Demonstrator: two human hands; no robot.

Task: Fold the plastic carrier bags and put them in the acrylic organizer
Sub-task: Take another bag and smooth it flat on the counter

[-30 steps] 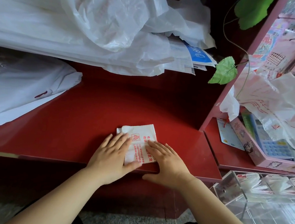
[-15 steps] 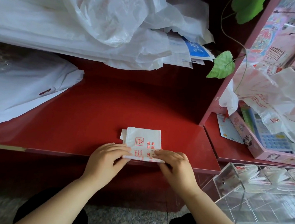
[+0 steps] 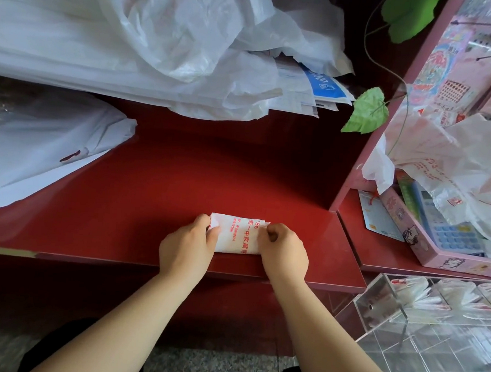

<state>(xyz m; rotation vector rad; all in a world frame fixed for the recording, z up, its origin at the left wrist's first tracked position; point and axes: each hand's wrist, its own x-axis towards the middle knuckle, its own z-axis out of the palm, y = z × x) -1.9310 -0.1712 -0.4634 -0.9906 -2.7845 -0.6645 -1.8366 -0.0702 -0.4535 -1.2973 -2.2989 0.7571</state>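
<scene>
Left hand point(image 3: 186, 247) and right hand point(image 3: 285, 255) are pinching opposite ends of a folded carrier bag point(image 3: 239, 235), fingers curled onto it, at the red table's point(image 3: 210, 168) front edge. Its long axis is running side to side; the acrylic organizer point(image 3: 420, 340) is sitting lower right, nearer the right hand.

Glossy red worktop point(image 3: 180, 180), with a lower red ledge point(image 3: 379, 256) stepping down on its right. Paper stack point(image 3: 298, 93) at the back, blue-printed sheet point(image 3: 324, 85) among it. Two green leaves on a thin vine: one leaf point(image 3: 366, 111) just right of the papers, the other point(image 3: 407, 16) at the top edge. On the ledge there's a pink cartoon-print box point(image 3: 405, 227) with a calculator point(image 3: 452, 234) in it, and a white card point(image 3: 378, 217) just left of the box. Pink packaged goods point(image 3: 452, 84) upper right. Speckled floor point(image 3: 209, 368) below.
</scene>
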